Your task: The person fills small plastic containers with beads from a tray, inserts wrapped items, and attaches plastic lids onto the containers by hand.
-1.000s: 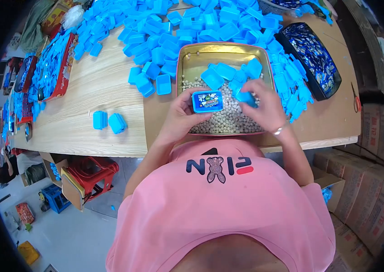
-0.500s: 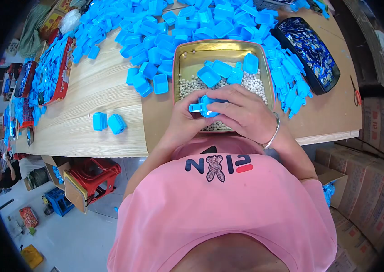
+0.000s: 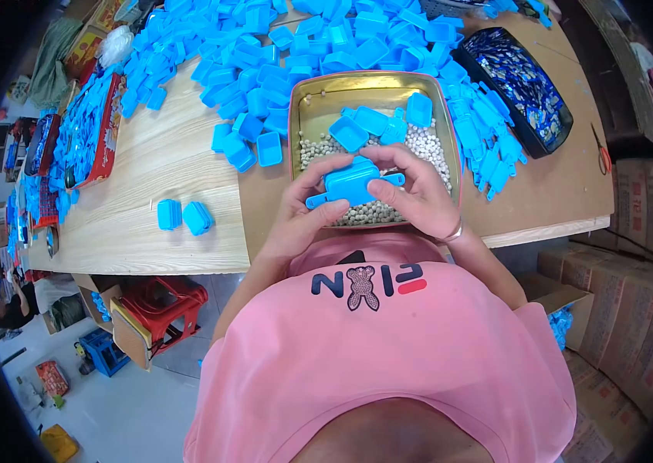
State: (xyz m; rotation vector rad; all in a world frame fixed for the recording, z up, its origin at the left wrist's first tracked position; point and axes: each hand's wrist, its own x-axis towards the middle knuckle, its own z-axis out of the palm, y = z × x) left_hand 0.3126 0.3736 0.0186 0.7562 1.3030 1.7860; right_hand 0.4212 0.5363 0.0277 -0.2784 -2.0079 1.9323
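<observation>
Between both hands is a small blue plastic box with a tab sticking out at each end, above a gold-coloured tin. My left hand grips its left end, thumb below the left tab. My right hand holds the right end, with the thumb pressed on the front face. Inside the tin lie many small pale beads and several blue parts, among them an open blue tray.
A heap of blue trays covers the table's back. Flat blue pieces lie right of the tin, beside a black container of shiny blue packets. Scissors lie at the right edge. Two closed blue boxes sit on the left.
The blue box has been turned from end-on to lengthwise, so its long side shows. My right hand has shifted from over the box to its right end.
</observation>
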